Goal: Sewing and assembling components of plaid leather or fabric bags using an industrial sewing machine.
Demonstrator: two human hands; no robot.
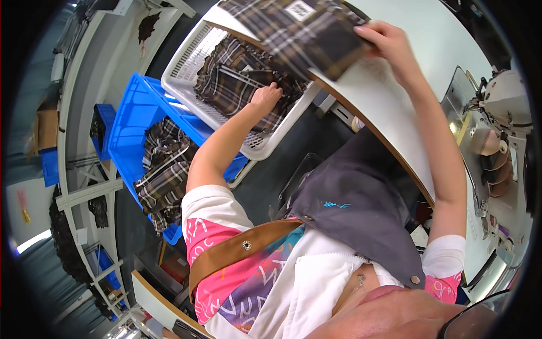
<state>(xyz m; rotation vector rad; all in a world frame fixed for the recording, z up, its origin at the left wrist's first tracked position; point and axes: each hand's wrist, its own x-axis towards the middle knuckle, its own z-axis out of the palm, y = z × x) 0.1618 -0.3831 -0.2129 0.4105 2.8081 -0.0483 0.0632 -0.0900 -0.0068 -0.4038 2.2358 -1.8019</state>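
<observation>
My right hand [384, 45] grips a folded brown, black and white plaid fabric piece [322, 39] with a white label, held over the white table's edge and slightly blurred. My left hand [265, 99] reaches into a white plastic basket [178, 73], fingers curled on a pile of similar plaid pieces [220, 73]. Left of that basket, a blue plastic crate [127, 118] holds more crumpled plaid fabric [161, 181].
The white tabletop [372, 96] curves along my right, with a sewing machine [502, 96] at the far right. Shelving [73, 198] with blue bins and dark material lines the left. Another table edge [147, 288] is at the lower left.
</observation>
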